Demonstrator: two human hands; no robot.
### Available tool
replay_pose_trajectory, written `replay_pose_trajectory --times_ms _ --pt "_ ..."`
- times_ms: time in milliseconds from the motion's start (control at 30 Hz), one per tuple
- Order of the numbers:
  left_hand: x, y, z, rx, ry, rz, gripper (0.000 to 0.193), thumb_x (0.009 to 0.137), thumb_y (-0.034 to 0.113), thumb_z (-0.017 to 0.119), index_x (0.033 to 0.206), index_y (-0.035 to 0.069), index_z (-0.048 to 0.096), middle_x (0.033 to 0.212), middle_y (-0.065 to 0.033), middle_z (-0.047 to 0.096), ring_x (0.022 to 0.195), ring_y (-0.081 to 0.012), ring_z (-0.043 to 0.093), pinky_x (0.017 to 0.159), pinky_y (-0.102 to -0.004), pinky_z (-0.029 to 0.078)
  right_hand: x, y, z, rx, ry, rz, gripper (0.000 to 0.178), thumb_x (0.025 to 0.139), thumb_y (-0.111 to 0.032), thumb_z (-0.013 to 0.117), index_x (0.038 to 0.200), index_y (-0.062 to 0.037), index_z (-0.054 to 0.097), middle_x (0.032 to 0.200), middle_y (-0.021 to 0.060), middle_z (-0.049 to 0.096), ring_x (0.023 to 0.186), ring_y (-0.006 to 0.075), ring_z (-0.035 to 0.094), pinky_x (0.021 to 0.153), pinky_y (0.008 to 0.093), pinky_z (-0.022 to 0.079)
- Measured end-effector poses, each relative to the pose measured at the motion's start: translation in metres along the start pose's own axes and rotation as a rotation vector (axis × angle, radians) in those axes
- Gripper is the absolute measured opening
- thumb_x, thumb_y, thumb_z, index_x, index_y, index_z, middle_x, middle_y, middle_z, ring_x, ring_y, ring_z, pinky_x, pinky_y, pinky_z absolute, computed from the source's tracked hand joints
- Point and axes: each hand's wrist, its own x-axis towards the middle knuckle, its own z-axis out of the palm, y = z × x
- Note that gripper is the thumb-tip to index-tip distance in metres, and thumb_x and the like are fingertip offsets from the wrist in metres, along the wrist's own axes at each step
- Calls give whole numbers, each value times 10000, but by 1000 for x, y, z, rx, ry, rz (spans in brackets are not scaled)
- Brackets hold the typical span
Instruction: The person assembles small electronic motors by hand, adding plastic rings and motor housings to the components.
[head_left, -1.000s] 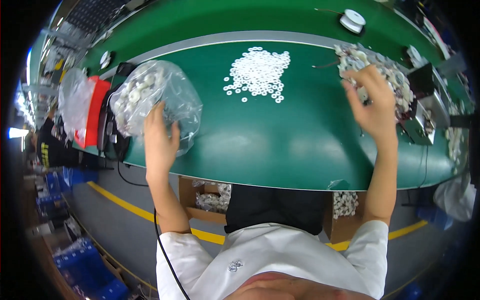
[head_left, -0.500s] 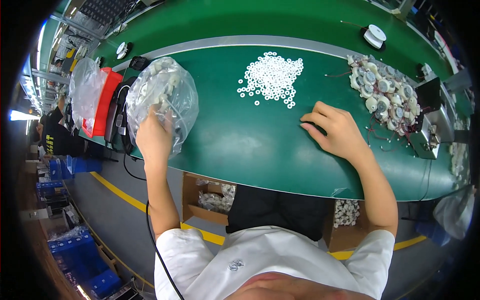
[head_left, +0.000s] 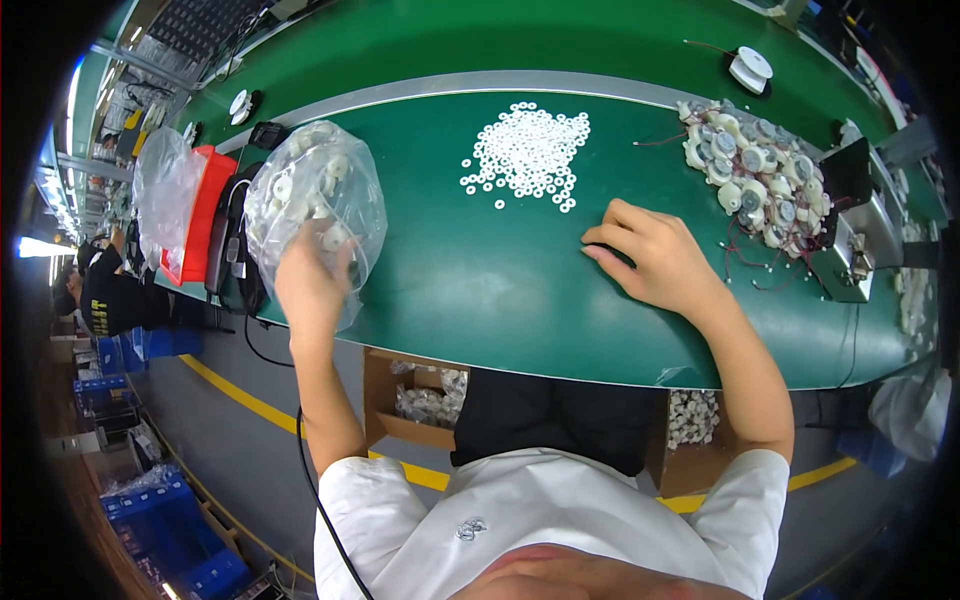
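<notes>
My left hand (head_left: pixel 311 277) reaches into a clear plastic bag (head_left: pixel 368 210) of white plastic parts on the left of the green table (head_left: pixel 480 290). Its fingertips lie next to one white part (head_left: pixel 332 236); plastic and blur hide whether they grip it. My right hand (head_left: pixel 655 258) rests on the table right of the middle, open, fingers loosely bent and the thumb a little apart, with nothing seen in it. Beyond it lies a pile of small white ring washers (head_left: pixel 530 150). To its right is a heap of small motor-like parts with wires (head_left: pixel 755 175).
A red bin (head_left: pixel 207 215) holding plastic film stands left of the bag, beside dark cables. A metal fixture (head_left: pixel 845 265) sits at the right. Boxes of parts, one a cardboard box (head_left: pixel 410 430), stand below the table edge. Another person (head_left: pixel 115 290) is at far left.
My left hand has shifted slightly down and its fingers have moved within the bag, which has changed shape. The right hand stays on the table. The whole view has shifted a little.
</notes>
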Motion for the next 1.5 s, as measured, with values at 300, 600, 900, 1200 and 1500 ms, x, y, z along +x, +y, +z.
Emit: replay_pose_trajectory --times_ms 300,600,900,1200,1500 --pt "-20 87 -78 -490 339 335 448 761 211 934 1100 11 720 1018 -134 640 910 -285 623 758 -375 481 0 11 -12 691 157 145 403 1003 -221 718 1363 -50 657 1208 91 654 1137 176 634 897 327 499" --pt "20 201 34 -701 22 881 561 698 349 937 1151 106 713 1137 -78 618 962 -306 582 808 -438 466 0 9 -4 1144 -17 334 402 1138 -313 552 1405 -13 565 1121 23 646 957 83 588 852 263 517" --pt "33 174 68 -718 -72 930 345 745 52 890 1057 87 747 801 -10 693 780 -191 622 796 -364 476 -9 51 -19 874 303 409 394 1116 -414 583 1209 -36 645 925 -8 621 812 57 546 697 254 459" --pt "45 181 81 -646 39 811 274 758 60 882 990 88 739 953 -8 770 916 -210 666 838 -366 472 -5 44 -30 1772 0 482 450 1131 -419 527 1372 -45 603 989 -3 593 722 72 511 580 202 449" --pt "41 197 87 -692 -40 818 279 782 70 874 1032 104 756 963 15 774 959 -181 674 889 -348 436 -3 49 -12 582 216 569 315 1119 -261 589 1219 26 672 1004 46 727 755 85 619 670 293 505"
